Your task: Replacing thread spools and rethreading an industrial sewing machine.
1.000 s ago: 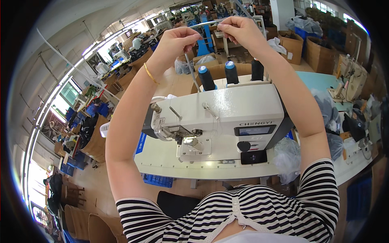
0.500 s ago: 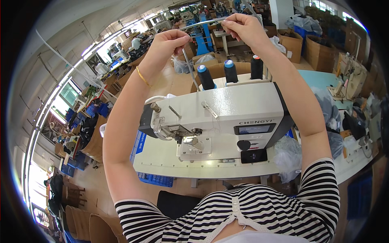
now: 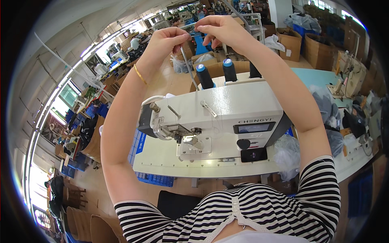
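Observation:
Both my arms are raised over a white sewing machine point(image 3: 227, 103), at the metal thread stand point(image 3: 189, 67) behind it. My left hand point(image 3: 168, 41) is closed, thumb and forefinger pinched beside the bend at the top of the stand's upright rod. Just to its right, my right hand point(image 3: 221, 31) also pinches with thumb and forefinger by the stand's crossbar, its other fingers curled loosely. Whatever lies between the fingertips of either hand is too fine to make out. Below stand black thread cones: a left one point(image 3: 205, 77), a middle one point(image 3: 229, 71) and one partly behind my right forearm.
A black phone point(image 3: 254, 154) and small thread snips point(image 3: 226, 160) lie along the table's front edge point(image 3: 190, 170). Clear plastic bags point(image 3: 287, 158) sit at the machine's right. A blue crate point(image 3: 156, 179) is under the table, and cardboard boxes point(image 3: 289, 44) stand farther back.
My right hand has moved left along the crossbar, close to my left hand. The left hand has stayed at nearly the same place on the stand.

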Tool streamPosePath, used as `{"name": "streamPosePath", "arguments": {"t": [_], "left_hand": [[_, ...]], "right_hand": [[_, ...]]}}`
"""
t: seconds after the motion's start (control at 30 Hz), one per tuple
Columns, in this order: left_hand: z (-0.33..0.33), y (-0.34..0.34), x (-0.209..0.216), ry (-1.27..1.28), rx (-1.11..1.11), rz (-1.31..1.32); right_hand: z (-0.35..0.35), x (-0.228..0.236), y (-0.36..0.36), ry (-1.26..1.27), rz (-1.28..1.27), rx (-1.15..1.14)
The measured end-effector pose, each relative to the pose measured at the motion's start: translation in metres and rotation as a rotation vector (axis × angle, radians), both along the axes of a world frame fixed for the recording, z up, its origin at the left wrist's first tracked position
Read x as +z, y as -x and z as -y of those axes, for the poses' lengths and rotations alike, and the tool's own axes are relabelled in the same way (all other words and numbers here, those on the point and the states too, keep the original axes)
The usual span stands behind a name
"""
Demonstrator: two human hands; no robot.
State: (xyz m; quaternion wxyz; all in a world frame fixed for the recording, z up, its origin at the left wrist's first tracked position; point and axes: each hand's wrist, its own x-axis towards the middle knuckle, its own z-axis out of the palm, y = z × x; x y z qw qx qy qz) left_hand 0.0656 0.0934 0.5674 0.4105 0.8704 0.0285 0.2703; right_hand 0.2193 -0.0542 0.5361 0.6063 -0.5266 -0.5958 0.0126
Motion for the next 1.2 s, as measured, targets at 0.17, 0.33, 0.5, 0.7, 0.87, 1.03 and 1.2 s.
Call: {"name": "streamPosePath", "arguments": {"t": [0.17,0.33,0.5,0.7,0.87,1.03,1.2], "left_hand": [[0.006,0.000,0.003,-0.002,-0.003,-0.007],[0.001,0.000,0.004,-0.029,0.005,0.003],[0.008,-0.006,0.006,-0.076,0.016,-0.014],[0.001,-0.006,0.007,-0.129,0.011,-0.008],[0.005,-0.009,0.004,-0.263,0.023,-0.101],[0.011,-0.013,-0.004,0.020,0.021,0.098],[0.004,-0.019,-0.010,0.064,0.105,0.192]], "right_hand": [[-0.006,0.007,-0.003,0.194,-0.064,0.147],[-0.009,0.006,-0.015,0.171,-0.037,0.153],[-0.010,0.007,-0.035,0.183,0.047,0.090],[0.004,0.023,-0.015,0.183,0.111,0.013],[0.001,0.025,-0.028,0.159,0.394,-0.228],[0.004,0.005,-0.024,-0.073,0.626,-0.342],[0.000,0.004,-0.039,-0.250,0.809,-0.379]]}}
